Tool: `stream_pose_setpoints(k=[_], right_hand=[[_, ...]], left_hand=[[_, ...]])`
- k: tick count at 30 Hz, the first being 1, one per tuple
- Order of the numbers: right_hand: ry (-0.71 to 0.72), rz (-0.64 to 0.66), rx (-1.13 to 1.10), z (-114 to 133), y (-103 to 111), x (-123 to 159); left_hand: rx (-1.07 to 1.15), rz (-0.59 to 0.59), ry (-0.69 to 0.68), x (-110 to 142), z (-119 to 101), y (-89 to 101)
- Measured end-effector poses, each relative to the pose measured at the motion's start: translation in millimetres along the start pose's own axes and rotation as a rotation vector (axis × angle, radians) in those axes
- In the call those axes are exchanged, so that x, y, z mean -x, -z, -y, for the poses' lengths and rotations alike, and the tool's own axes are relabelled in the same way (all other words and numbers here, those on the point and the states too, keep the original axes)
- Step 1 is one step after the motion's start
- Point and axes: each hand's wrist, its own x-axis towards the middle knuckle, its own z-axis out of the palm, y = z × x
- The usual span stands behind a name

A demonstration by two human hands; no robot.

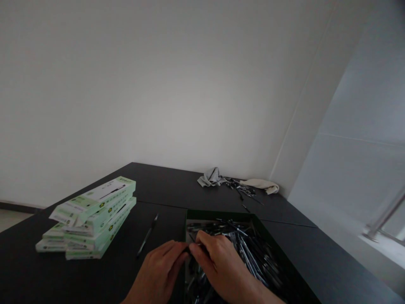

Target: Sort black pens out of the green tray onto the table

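**At the box's near-left corner, both hands on one pen**

Over the near-left corner of the box, we have our left hand (pixel 161 270) and right hand (pixel 218 268) drawn together, fingertips meeting on a small dark pen (pixel 189 249) pinched between them. The light is dim, so we cannot tell which part of it each hand grips, nor whether it is whole or in pieces.

To handle this well, we would judge it best to keep the pinch close to the fingertips and hold the pen level above the box, so anything that slips falls back among the others and not onto the table.

Under our right hand lies the green box (pixel 286 261), heaped with loose pens (pixel 249 249) crossing at every angle; we would lift clear of them rather than drag through. Just left of the box a single pen (pixel 147 234) lies by itself on the black table (pixel 47 274). Farther left sits a leaning stack of pale green cartons (pixel 91 217), well apart from our hands. At the far edge by the wall are a grey cloth (pixel 211 177), a scatter of small dark parts (pixel 242 188) and a cream cloth (pixel 264 184).
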Motion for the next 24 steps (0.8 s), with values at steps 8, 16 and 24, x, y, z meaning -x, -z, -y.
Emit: stream_pose_setpoints(k=[8,16,24], right_hand=[[-0.003,0.068,-0.055,-0.3,9.8,-7.2],[0.043,0.012,-0.027,1.0,5.3,-5.2],[-0.012,0.071,-0.081,1.6,6.6,-4.9]], left_hand=[[0.022,0.011,-0.005,-4.2,-4.7,6.0],[-0.010,0.007,-0.018,-2.7,0.0,3.4],[-0.052,0.020,-0.021,-6.7,-4.3,6.6]])
